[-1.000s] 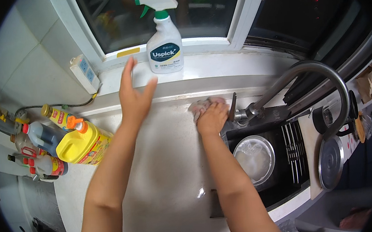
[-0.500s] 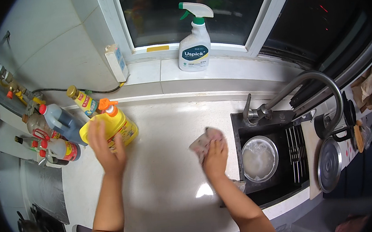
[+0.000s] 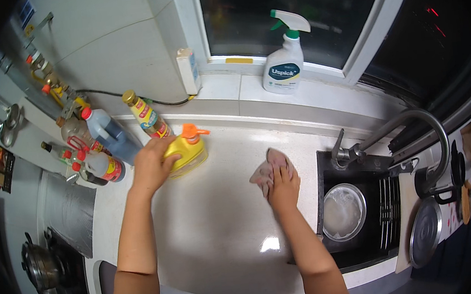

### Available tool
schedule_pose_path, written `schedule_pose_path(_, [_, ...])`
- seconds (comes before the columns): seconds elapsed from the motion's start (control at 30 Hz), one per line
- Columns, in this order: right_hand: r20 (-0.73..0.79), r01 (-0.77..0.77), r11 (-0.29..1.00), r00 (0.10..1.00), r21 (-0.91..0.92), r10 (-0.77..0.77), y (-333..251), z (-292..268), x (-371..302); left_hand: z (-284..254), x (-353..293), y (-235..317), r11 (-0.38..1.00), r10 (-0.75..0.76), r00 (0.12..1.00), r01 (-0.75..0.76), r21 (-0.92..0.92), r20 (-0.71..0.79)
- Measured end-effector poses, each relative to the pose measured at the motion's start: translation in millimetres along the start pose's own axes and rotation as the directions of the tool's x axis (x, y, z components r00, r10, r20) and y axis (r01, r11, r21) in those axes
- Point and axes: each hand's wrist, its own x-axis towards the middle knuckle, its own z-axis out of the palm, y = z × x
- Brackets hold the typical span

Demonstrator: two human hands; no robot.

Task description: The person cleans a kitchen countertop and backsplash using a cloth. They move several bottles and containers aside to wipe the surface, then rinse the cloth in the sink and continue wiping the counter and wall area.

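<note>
My left hand (image 3: 151,165) is closed round the handle side of a yellow jug (image 3: 192,155) with an orange pump top, standing on the white counter. Its thumb lies across the front of the jug, and the other fingers are partly hidden behind it. Under my right hand (image 3: 284,192) is a pinkish-grey cloth (image 3: 275,157), bunched and pressed against the counter (image 3: 215,228) left of the sink. The fingers of that hand lie over the cloth and hold it; its edges stick out ahead of and beside them.
Behind the jug stand a gold-capped bottle (image 3: 147,116) and a dark blue jug (image 3: 111,135), with several bottles further left. A spray bottle (image 3: 284,68) sits on the window ledge. On the right, the black sink (image 3: 365,253) holds a metal bowl (image 3: 344,212) under a curved faucet (image 3: 445,149).
My left hand, lifted in front of the yellow jug before, has come down and gripped it. The cloth has shifted under my right hand. The whole view has turned and shifted.
</note>
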Motion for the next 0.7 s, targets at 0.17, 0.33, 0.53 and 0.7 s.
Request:
schedule_pose_path(0.17, [0.115,0.127,0.991,0.985,0.043,-0.131,-16,-20,-74,28,-11,51,0.996,0.005,0.997,0.002,-0.084,0.083])
schedule_pose_path(0.33, [0.164,0.077,0.997,0.984,-0.022,-0.072,-22,-63,-100,58,-13,112,0.943,0.150,0.987,-0.128,-0.306,0.049])
schedule_pose_path(0.53, [0.128,-0.031,0.999,0.991,-0.019,0.034,-13,-60,-96,93,41,167,0.851,0.209,0.978,-0.170,-0.497,0.024])
schedule_pose_path(0.7, [0.171,0.005,1.000,0.985,-0.025,0.000,5,-55,-86,66,110,224,0.828,0.291,0.956,-0.273,-0.489,-0.042])
